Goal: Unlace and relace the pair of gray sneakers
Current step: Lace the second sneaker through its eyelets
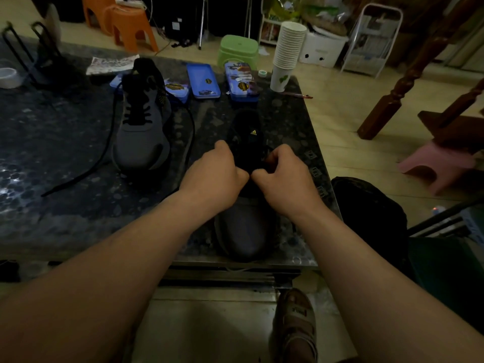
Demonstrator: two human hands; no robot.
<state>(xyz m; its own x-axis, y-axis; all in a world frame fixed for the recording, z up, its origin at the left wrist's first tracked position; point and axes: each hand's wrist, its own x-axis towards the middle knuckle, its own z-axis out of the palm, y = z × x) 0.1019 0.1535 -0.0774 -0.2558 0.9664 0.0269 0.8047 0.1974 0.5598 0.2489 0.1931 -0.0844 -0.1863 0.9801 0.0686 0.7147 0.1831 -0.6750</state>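
At the dark table's [52,142] near edge, the left hand [216,176] and right hand [284,179] curl over the near gray sneaker's [243,231] lacing, though whether they pinch lace I cannot tell; beyond to the left stands the other sneaker [142,132], its black lace [192,121] trailing loose, then a shallow open blue tray [203,81], a shut blue tin [242,83] and nested paper cups [288,51].

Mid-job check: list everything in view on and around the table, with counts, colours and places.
far sneaker: one, gray, table left, partly laced
loose lace: one, black, trailing from far sneaker
near sneaker: one, gray, table's near edge, under hands
cases: three, blue, table's far side
paper cups: one stack, white, table's far right corner
table: one, dark speckled
orange stools: two, floor far left
green stool: one, floor beyond table
pink stool: one, floor right
bag: one, black, right of table
foot: one, sandalled, floor below table
left hand: fingers curled at near sneaker's lacing
right hand: likewise, beside it
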